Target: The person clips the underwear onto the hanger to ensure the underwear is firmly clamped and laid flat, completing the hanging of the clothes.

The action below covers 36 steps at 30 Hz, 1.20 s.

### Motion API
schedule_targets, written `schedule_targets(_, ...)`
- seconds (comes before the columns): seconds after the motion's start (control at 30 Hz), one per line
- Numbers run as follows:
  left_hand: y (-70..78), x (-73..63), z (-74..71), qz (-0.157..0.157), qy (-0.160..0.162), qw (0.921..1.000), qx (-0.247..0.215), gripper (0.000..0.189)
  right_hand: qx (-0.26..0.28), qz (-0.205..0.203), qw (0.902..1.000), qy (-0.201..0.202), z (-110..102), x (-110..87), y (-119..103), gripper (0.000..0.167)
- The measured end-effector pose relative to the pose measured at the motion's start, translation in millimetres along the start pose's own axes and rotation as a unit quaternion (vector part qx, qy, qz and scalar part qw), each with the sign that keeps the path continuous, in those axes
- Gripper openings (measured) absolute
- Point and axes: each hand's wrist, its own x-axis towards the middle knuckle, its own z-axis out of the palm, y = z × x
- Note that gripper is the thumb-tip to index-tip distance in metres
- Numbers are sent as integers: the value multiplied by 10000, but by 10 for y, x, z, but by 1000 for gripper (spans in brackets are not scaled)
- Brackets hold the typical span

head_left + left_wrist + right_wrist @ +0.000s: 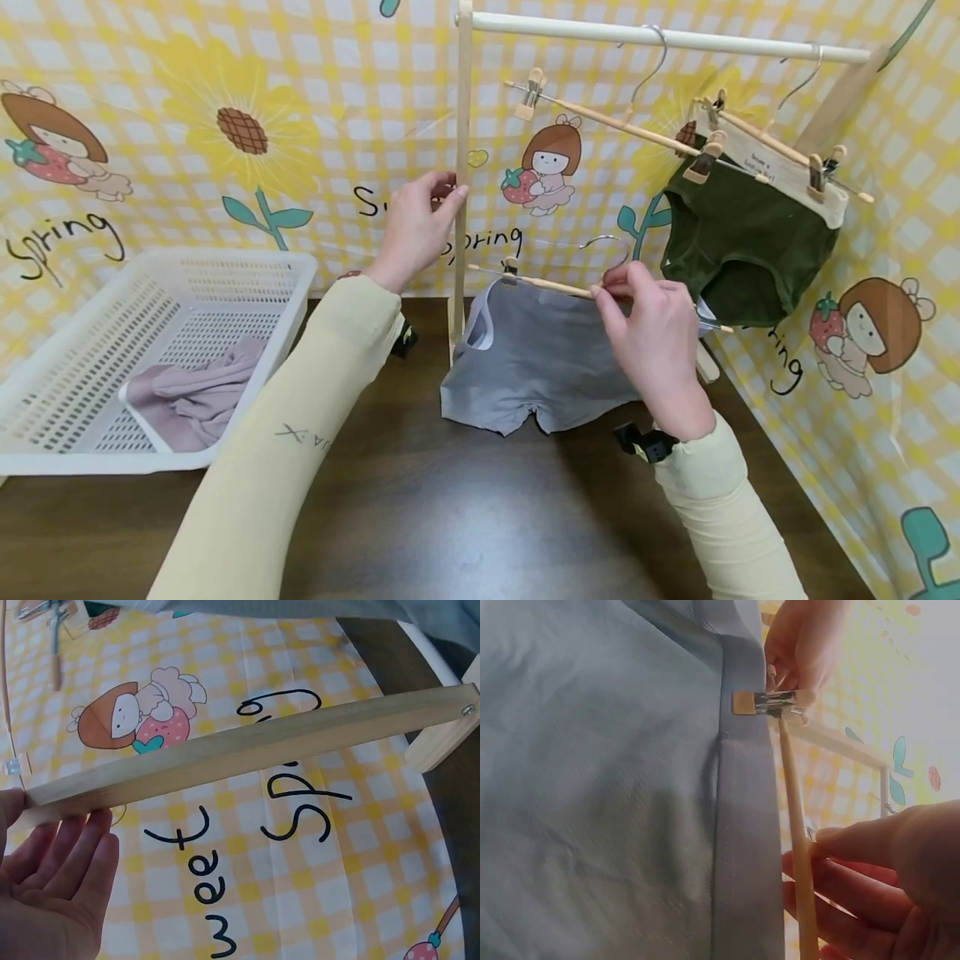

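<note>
My left hand (420, 221) grips the upright wooden post (462, 125) of a small clothes rack, thumb on one side and fingers on the other, as the left wrist view shows. My right hand (652, 333) pinches the wooden bar of a clip hanger (551, 286) near its middle, just under the metal hook. From that hanger hang grey boxer briefs (532, 358), low in front of the rack and close over the table. A clip (772, 703) bites their waistband in the right wrist view. My right hand hides the hanger's other clip in the head view.
On the rack's white rail (570, 27) hang a bare clip hanger (600, 122) and, to its right, another holding dark green briefs (750, 225). A white plastic basket (300, 275) at left holds a lilac garment (202, 392). Patterned cloth walls surround the brown table (465, 508).
</note>
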Motion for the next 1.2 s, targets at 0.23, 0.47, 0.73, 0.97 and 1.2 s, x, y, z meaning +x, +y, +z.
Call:
schedule_targets(0.23, -8, 3, -27, -61, -137, 9999, 40, 37, -401, 285, 9987, -130, -95, 151, 186, 17)
schedule_targets(0.47, -16, -7, -30, -134, -178, 9998, 10, 38, -518, 783, 9953, -237, -127, 304, 451, 15)
schedule_targets(0.73, -6, -7, -18, -199, -212, 9996, 1, 38, -528, 1582, 9827, -804, -147, 461, 748, 20)
schedule_targets(0.97, -7, -5, -6, -211, -233, 9994, 161, 39, -677, 1918, 9765, -717, -275, 700, 971, 27)
schedule_targets(1.2, -5, 6, -24, -229, -211, 9995, 113, 40, -411, 2440, 9661, -737, -427, 1019, 976, 29)
